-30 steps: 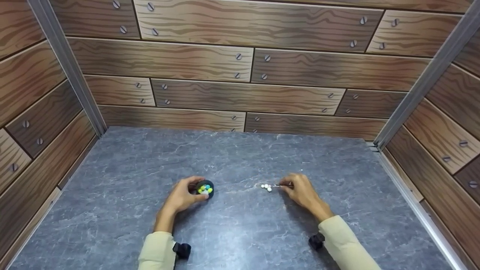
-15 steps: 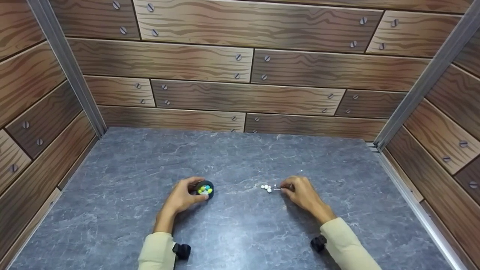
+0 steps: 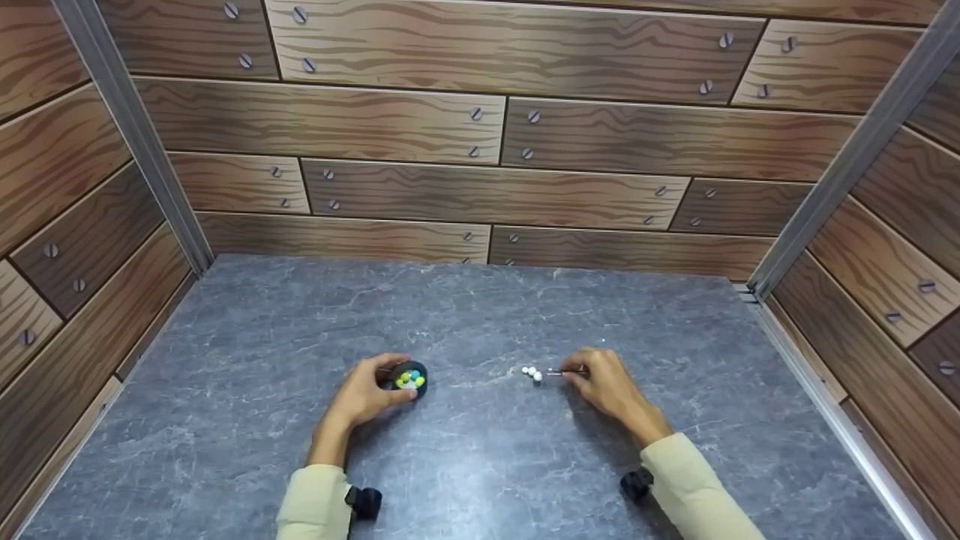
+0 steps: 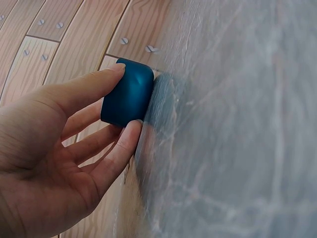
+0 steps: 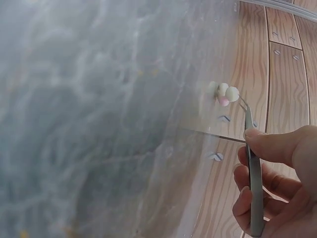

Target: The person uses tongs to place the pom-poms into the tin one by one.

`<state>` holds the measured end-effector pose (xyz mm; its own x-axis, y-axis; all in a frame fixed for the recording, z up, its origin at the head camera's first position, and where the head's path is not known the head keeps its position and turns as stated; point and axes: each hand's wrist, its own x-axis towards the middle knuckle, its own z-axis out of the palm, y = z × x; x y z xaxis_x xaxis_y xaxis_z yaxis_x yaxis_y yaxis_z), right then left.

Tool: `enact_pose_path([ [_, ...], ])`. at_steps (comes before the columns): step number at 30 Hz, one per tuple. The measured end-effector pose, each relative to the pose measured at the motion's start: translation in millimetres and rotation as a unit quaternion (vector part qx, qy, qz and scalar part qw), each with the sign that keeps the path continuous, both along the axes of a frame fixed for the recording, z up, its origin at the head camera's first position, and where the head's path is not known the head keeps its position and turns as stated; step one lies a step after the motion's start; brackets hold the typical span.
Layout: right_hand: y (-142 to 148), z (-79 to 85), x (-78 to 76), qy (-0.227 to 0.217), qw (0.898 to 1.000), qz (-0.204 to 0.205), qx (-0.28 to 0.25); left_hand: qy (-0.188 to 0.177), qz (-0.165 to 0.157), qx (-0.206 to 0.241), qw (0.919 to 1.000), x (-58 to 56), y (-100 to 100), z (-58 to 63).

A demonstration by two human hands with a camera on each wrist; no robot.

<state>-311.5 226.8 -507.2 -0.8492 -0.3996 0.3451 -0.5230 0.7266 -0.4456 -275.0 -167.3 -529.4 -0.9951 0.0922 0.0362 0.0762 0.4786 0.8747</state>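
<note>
A small teal cup (image 4: 129,94) stands at the left, its rim dark in the head view. My left hand (image 3: 365,390) grips it between thumb and fingers. Yellow, blue and whitish beads (image 3: 410,378) lie inside. In my right hand (image 3: 604,384) I pinch metal tweezers (image 5: 254,183), held nearly level over the table in the head view. Their thin tips point left at a little cluster of white beads (image 3: 532,372). In the right wrist view the tips are right at the nearest white bead (image 5: 232,94); a pinkish bead (image 5: 224,101) shows below it.
The grey marbled tabletop (image 3: 465,315) runs back to a wood-patterned wall (image 3: 420,120). Metal posts (image 3: 142,150) rise at the back corners. Black wrist cameras (image 3: 365,501) hang at both sleeves, low over the table.
My right hand dips slightly toward me, then goes back up with the tweezers. The bead closest to the tips shifts slightly, with a dark shadow beneath it now. The left hand stays put.
</note>
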Motion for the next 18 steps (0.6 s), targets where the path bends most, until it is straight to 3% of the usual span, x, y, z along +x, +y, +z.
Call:
enact_pose_path([
  [10, -8.3, 5.4, 0.4, 0.04, 0.999, 0.016, -0.009, -0.006, 0.005, 0.001, 1.0, 0.4, 0.6, 0.8],
  [18, -17.1, 9.1, 1.6, 0.044, 0.999, 0.019, -0.019, -0.007, 0.006, -0.005, 0.9999, -0.1, 0.7, 1.1],
])
